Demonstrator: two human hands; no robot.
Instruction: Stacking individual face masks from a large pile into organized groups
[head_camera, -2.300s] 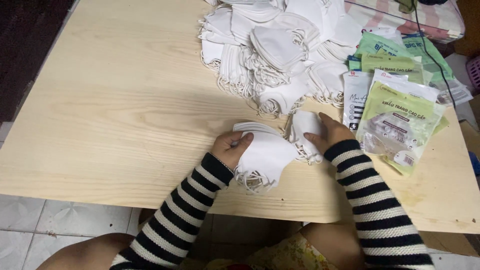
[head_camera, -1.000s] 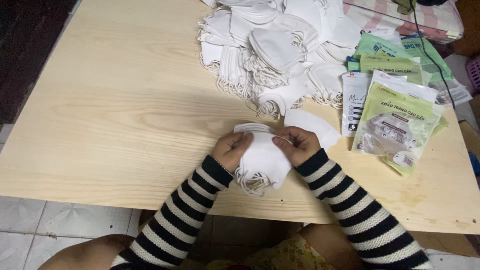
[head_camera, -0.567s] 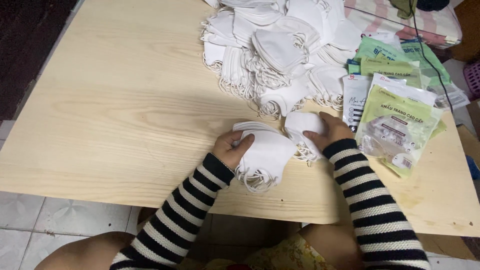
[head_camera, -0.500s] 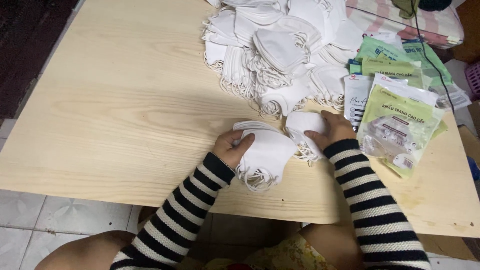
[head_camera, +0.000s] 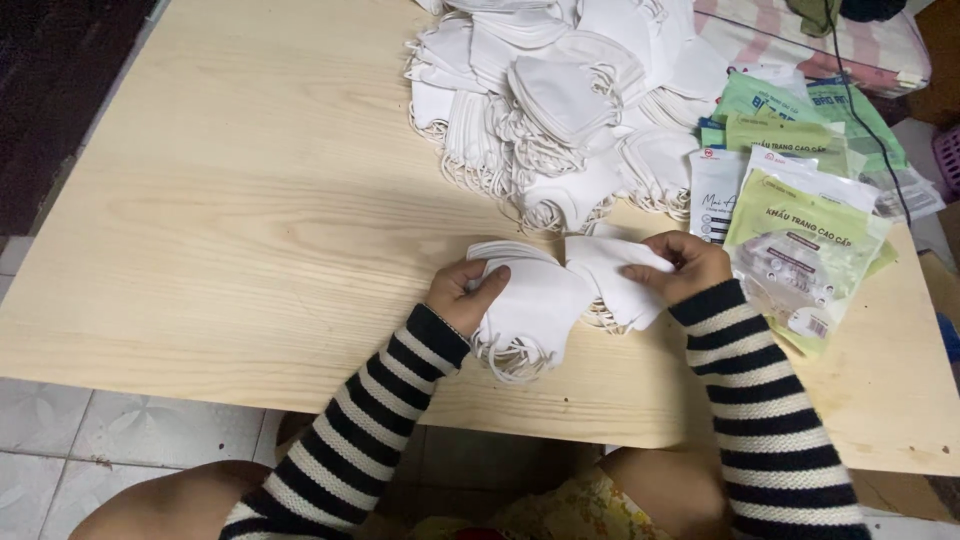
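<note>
Left hand (head_camera: 465, 295) clamps the small mask stack (head_camera: 525, 305) at the counter's (head_camera: 250, 220) near edge. Right hand (head_camera: 680, 265), back from the stack, now pinches a fresh mask (head_camera: 615, 275) just right of it, below the far pile (head_camera: 560, 100).

head view | from above the wooden table's (head_camera: 230, 210) near edge, looking steeply down and forward | close, arm's reach | far table edge cut off | single view, nothing shared

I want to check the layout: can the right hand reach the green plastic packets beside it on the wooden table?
Probably yes. The right hand holds a white mask next to the green plastic packets, with nothing between them, though it is occupied.
</note>
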